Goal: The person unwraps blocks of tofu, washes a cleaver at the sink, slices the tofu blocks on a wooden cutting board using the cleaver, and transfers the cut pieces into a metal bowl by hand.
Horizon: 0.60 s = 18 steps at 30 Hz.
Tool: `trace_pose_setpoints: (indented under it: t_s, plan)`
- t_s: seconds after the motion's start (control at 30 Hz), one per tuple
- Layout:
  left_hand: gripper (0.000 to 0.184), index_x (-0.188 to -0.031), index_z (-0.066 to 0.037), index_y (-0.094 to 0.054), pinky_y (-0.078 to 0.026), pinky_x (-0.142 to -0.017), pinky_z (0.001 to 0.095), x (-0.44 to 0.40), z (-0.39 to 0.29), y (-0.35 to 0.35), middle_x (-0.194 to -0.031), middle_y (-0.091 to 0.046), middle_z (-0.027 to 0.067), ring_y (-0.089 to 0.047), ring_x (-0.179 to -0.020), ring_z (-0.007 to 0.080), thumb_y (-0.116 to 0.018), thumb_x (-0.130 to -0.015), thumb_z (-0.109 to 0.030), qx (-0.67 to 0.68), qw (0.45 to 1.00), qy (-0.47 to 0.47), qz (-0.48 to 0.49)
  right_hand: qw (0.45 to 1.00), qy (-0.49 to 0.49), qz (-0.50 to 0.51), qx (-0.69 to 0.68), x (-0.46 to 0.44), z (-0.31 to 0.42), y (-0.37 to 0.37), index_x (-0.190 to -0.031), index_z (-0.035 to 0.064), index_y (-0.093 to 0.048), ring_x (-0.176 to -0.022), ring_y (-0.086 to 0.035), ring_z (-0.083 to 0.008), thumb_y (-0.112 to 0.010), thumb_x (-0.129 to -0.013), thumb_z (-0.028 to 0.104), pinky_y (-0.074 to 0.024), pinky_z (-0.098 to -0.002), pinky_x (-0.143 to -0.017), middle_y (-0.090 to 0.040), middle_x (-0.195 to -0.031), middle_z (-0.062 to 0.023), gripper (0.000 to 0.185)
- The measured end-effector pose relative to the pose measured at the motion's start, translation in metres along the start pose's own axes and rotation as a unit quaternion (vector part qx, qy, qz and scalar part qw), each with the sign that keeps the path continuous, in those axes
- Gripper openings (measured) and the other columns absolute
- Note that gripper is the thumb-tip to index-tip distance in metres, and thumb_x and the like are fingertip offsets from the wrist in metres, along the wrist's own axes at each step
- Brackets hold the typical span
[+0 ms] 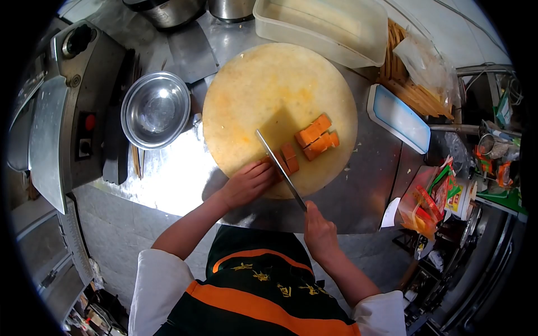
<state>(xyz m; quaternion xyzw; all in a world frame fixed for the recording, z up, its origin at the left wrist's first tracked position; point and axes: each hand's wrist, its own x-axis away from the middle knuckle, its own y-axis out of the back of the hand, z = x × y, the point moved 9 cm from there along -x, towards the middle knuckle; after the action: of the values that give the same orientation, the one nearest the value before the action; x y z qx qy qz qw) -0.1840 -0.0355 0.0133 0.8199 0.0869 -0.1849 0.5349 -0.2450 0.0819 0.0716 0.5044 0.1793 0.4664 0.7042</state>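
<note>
A cleaver-like kitchen knife (281, 168) stands on edge across a round cutting board (252, 78), its blade slanting up and to the left. My right hand (320, 231) is closed around its handle near the board's front edge. On the blade's left side, my left hand (251, 182) has its fingers bent and pressed together on an orange block of food, mostly hidden under them. Just right of the blade lie cut orange pieces (289, 157). Farther right sits a group of orange chunks (317, 136) with cuts between them.
A metal bowl (156, 110) stands left of the board, beside a flat metal sheet (192, 53). Behind is a translucent plastic tub (322, 28). A white-and-blue lid (399, 119) and bright packets (431, 199) lie right. A steel appliance (84, 106) fills the left side.
</note>
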Motion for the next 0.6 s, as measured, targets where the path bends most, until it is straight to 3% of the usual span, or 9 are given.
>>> trace_pose_setpoints:
  t_s: [0.23, 0.3, 0.53, 0.6]
  plan:
    - [0.035, -0.105, -0.004, -0.058, -0.038, -0.095, 0.0363, 0.002, 0.001, 0.000, -0.113, -0.053, 0.0091, -0.048, -0.109, 0.0234, -0.054, -0.071, -0.011, -0.005, 1.000, -0.010, -0.008, 1.000, -0.023, 0.020, 0.001, -0.004, -0.005, -0.012, -0.110, 0.0025, -0.044, -0.061, -0.059, -0.0377, -0.048, -0.085, 0.005, -0.0480, -0.0424, -0.050, -0.059, -0.076, -0.0220, 0.025]
    - [0.035, -0.105, -0.004, -0.058, -0.038, -0.095, 0.0362, 0.003, -0.002, -0.004, -0.113, -0.053, 0.0091, -0.048, -0.109, 0.0232, -0.054, -0.071, -0.011, -0.015, 1.000, -0.014, -0.007, 0.999, -0.016, 0.026, 0.010, -0.006, -0.015, -0.027, -0.112, 0.0025, -0.044, -0.056, -0.059, -0.0335, -0.044, -0.082, 0.002, -0.0489, -0.0408, -0.049, -0.058, -0.073, -0.0163, 0.031]
    - [0.033, -0.105, -0.004, -0.058, -0.039, -0.094, 0.0353, 0.006, 0.001, 0.003, -0.113, -0.053, 0.0085, -0.048, -0.108, 0.0221, -0.054, -0.073, -0.012, -0.013, 1.000, 0.002, -0.017, 0.997, -0.035, -0.014, -0.063, 0.000, -0.009, -0.006, -0.113, 0.0053, -0.044, -0.058, -0.058, -0.0362, -0.049, -0.085, 0.006, -0.0456, -0.0427, -0.048, -0.058, -0.070, -0.0187, 0.028]
    - [0.031, -0.103, -0.004, -0.058, -0.041, -0.092, 0.0364, 0.021, -0.002, 0.006, -0.112, -0.053, 0.0089, -0.049, -0.107, 0.0231, -0.057, -0.073, -0.011, -0.024, 0.999, -0.002, -0.023, 0.999, 0.007, -0.042, -0.020, 0.002, -0.002, 0.002, -0.112, 0.0051, -0.045, -0.057, -0.058, -0.0343, -0.050, -0.085, 0.005, -0.0466, -0.0404, -0.048, -0.058, -0.071, -0.0177, 0.028]
